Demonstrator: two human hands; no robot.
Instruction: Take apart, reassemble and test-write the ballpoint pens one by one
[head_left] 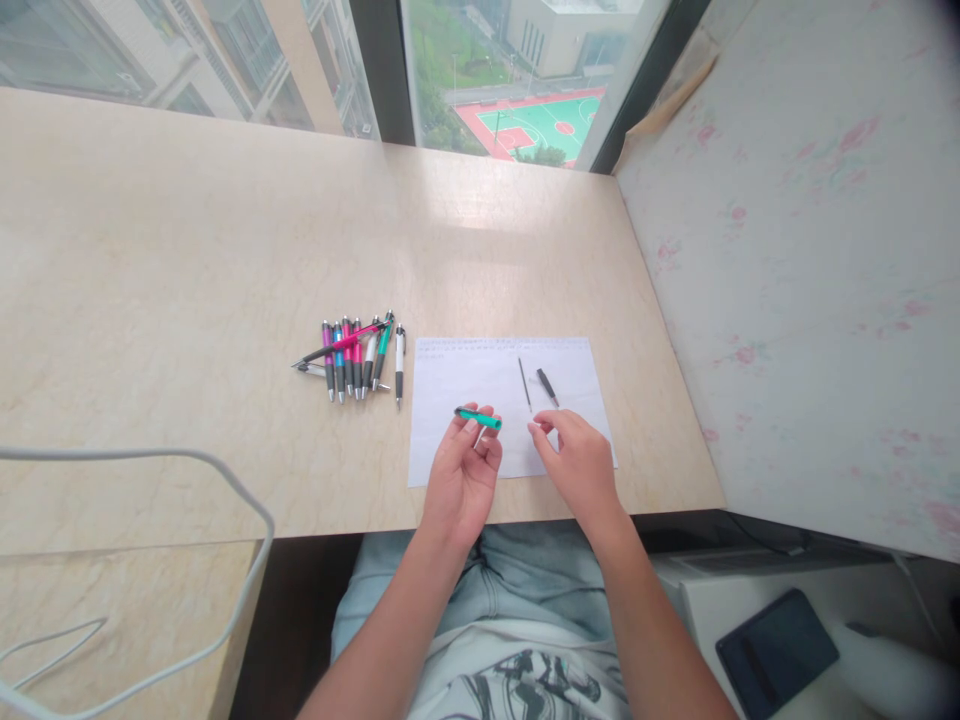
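Note:
My left hand [466,470] is closed on the green upper barrel of a pen [480,418], held between thumb and fingers with its open end toward the right. My right hand [576,455] hovers over the paper, thumb and forefinger pinched near the lower end of a thin dark ink refill [524,382]. Whatever sits between those fingertips is too small to make out. To the right of the refill lies a black pen grip section [547,386]. Both parts rest on a white sheet of paper [450,385] with faint writing along its top.
Left of the paper lie several click pens [349,360] in pink, purple, blue, green and white, one across the others. A white pen [400,365] lies beside them. A grey cable [225,470] loops at the left. A dark tablet-like device [777,652] is low right.

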